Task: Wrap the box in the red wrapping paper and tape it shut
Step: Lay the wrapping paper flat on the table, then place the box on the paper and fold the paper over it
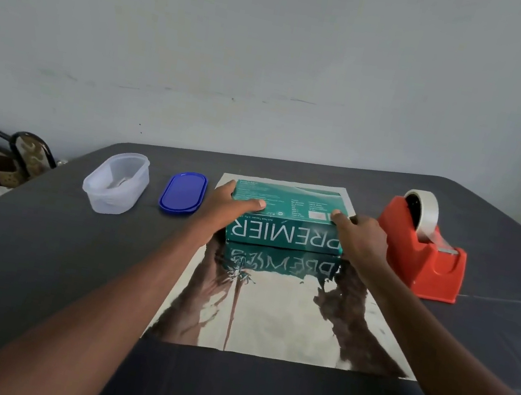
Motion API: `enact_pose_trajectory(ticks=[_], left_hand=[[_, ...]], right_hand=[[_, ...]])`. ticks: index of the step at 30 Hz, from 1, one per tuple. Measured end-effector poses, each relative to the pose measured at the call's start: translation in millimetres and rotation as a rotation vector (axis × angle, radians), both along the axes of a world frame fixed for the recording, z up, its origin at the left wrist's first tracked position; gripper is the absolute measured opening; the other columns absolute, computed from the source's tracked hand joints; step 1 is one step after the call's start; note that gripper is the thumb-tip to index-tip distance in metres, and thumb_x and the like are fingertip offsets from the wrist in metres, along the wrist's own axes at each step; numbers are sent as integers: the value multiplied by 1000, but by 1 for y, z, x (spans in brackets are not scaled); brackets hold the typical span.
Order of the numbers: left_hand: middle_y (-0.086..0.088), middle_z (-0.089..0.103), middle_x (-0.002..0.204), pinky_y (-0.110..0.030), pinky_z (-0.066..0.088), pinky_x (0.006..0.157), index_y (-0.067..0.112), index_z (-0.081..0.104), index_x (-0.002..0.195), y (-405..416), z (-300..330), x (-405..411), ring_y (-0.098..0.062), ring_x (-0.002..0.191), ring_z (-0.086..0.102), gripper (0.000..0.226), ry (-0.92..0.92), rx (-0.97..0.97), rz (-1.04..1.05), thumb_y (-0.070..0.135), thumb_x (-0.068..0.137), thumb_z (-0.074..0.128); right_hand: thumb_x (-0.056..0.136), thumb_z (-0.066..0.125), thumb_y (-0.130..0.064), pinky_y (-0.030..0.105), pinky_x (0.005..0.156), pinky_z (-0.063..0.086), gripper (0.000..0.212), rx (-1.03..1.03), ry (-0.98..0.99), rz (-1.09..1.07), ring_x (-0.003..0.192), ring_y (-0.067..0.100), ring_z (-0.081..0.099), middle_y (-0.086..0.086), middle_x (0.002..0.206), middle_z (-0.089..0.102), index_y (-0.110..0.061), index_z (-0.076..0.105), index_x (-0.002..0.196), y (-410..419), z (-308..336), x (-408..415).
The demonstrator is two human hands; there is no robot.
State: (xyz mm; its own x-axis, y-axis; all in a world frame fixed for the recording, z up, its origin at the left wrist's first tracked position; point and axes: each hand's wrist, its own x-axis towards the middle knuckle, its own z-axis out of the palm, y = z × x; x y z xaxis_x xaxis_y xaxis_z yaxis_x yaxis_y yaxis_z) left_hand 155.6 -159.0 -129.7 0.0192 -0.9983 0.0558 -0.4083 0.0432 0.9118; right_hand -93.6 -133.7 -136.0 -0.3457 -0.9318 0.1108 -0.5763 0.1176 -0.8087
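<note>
Box (pixel 287 216) between both gripping hands

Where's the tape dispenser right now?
In the head view, the red tape dispenser stands on the dark table at the right, just beside the sheet's far right corner, close to the right hand.

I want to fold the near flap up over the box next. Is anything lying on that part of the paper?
Nothing visible does. The paper in front of the box is bare, showing only reflections. The tape dispenser stands off its right edge.
</note>
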Motion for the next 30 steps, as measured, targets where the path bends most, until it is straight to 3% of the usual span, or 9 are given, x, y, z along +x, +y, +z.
enact_pose_trajectory(ticks=[3,7,10,12,14,17,20,23,30], left_hand=[[-2,33,160,-49,34,116,19,24,157,-1,4,-1,-23,143,38,115,25,-11,-23,63,65,78],[-2,31,161,-48,33,117,19,23,157,-5,2,0,-23,144,36,113,25,-8,-22,62,67,78],[-1,49,150,-49,45,108,22,40,149,-8,-6,4,-22,130,54,112,38,31,-7,76,58,79],[-2,62,136,-44,53,99,21,51,137,-8,-6,3,-18,115,65,84,50,27,-25,64,70,78],[-5,49,150,-46,44,109,18,41,148,-13,-7,3,-21,131,54,85,33,27,2,58,79,71],[-7,28,162,-46,30,116,18,22,158,-24,11,0,-25,147,32,90,-87,-51,58,57,88,63],[-9,43,154,-39,36,110,15,39,150,-43,39,-5,-25,139,43,73,-296,-157,63,53,92,60],[-8,55,142,-29,38,94,12,54,138,-64,61,-10,-25,129,51,57,-504,-164,2,47,94,61],[-8,60,135,-29,40,92,12,63,129,-127,62,1,-25,123,55,48,-813,-23,-132,39,90,69]], right_hand=[[96,55,-50,48,76,62,43,-31,3,2,76,24,73,5,89,74,-9,66,101,0,0,-1],[99,53,-47,41,71,63,42,-47,8,13,75,21,72,5,94,74,-8,64,110,-1,0,-1],[100,54,-46,30,61,59,39,-22,0,51,70,15,70,4,97,73,-9,62,110,-1,-1,-3],[100,52,-50,37,71,60,47,-30,61,33,78,19,70,7,100,72,-6,61,112,-1,1,-1],[99,48,-55,45,92,53,59,-121,249,8,104,28,63,14,118,65,-4,53,129,-3,2,2],[96,41,-63,48,105,40,76,-334,569,128,127,33,46,20,139,50,-5,38,144,-3,13,17],[89,22,-78,52,112,35,93,-311,783,343,139,36,40,22,151,42,-8,34,150,-9,19,37],[82,5,-86,58,117,26,105,-179,978,449,146,39,31,22,160,30,-13,23,156,-14,9,51],[82,9,-86,62,121,15,102,-137,1029,447,152,38,20,18,165,21,-19,12,159,-19,-3,54]])
